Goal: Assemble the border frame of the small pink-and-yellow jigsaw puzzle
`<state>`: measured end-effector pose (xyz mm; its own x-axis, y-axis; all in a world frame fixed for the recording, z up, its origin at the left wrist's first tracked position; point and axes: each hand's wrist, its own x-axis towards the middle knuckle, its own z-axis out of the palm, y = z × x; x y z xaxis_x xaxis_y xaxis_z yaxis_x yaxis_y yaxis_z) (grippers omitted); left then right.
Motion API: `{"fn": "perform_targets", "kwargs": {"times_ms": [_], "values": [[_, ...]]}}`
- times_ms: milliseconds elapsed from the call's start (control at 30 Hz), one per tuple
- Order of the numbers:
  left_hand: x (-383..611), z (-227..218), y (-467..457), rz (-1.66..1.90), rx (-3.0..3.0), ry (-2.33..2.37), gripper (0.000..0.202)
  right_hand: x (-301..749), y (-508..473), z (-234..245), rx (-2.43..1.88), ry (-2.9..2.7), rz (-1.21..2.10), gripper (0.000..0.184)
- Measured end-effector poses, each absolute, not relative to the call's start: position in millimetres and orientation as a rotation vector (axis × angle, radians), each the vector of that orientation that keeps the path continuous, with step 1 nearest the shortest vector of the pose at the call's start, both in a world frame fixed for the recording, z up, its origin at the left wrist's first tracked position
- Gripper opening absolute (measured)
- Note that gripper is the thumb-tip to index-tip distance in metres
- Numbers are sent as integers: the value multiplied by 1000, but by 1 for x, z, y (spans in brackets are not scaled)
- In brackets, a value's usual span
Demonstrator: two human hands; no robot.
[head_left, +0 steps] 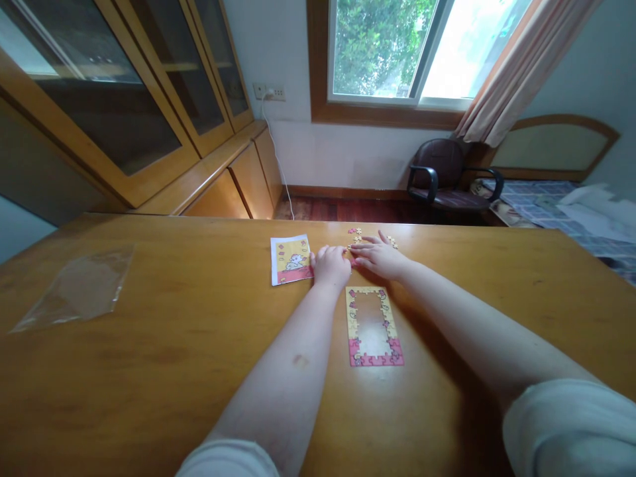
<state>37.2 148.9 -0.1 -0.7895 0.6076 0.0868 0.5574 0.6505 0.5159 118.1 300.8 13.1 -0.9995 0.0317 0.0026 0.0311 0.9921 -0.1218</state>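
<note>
My left hand (331, 266) rests on the table by the right edge of a picture sheet (291, 263), its fingers curled together; what they hold, if anything, is hidden. The sheet shows a white cartoon animal on yellow and pink. My right hand (381, 257) lies palm down with fingers apart, touching loose jigsaw pieces. Yellow pieces (358, 239) and a pink piece (353, 262) show around its fingertips, and more pieces (392, 242) lie beyond it. Nearer to me is a joined jigsaw border (374, 360), yellow above and pink below, with bare table inside.
A clear plastic bag (79, 288) lies flat at the left of the wooden table (173, 371). Past the far edge stand glass-door cabinets (199, 132), an armchair (442, 172) and a bed (551, 205) beneath a window with a pink curtain.
</note>
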Motion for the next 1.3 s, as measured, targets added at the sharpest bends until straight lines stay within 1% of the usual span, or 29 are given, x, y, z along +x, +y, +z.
{"fn": "perform_targets", "kwargs": {"times_ms": [167,267,433,567,833,967,1033,1200,1300], "values": [[37,0,150,788,1020,2719,38,146,301,13,-101,-3135,230,45],[37,1,149,812,1032,2736,38,147,301,12,-130,-3107,199,46],[35,1,147,770,1070,2758,30,121,293,11,-185,-3106,125,52],[34,-1,148,722,1086,2748,27,104,287,12,-147,-3111,96,49],[37,0,150,714,1071,2735,34,147,294,13,-92,-3131,114,51],[37,-2,149,716,1084,2737,44,179,311,13,-118,-3130,109,49],[37,-4,149,691,1092,2723,47,191,324,13,-199,-3111,123,49],[40,-5,149,638,1276,2584,51,202,354,9,-596,-3034,180,52],[42,-3,149,623,1360,2511,50,198,358,4,-618,-3073,183,52]]}}
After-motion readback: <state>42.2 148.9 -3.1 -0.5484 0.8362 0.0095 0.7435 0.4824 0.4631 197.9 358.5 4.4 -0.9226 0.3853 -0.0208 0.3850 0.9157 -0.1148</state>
